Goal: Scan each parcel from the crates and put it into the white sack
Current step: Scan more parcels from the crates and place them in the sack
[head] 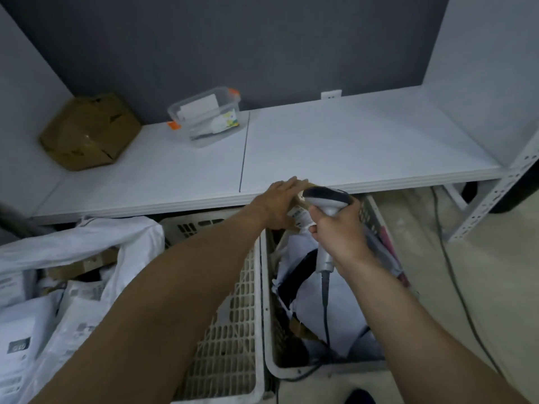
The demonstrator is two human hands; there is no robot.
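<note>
The white shelf (350,147) spans the far side. Under its near edge, your white sack (96,237) gapes open on the left and already holds a heap of labelled parcels, so much of the job looks done. The left crate (233,316) shows mostly bare mesh. The right crate (320,371) still has white mailers (309,304) and some cardboard in it, so that is what remains. Your left hand (277,205) holds the small brown parcel (299,214) above the right crate's far end, fingers lying close together over its top and thumb hidden, probably clamping from below. Your right hand (339,233) is wrapped round the handle of the scanner (325,199), whose head sits just beside the parcel's label. This parcel looks mid-scan and has yet to go in the sack.
</note>
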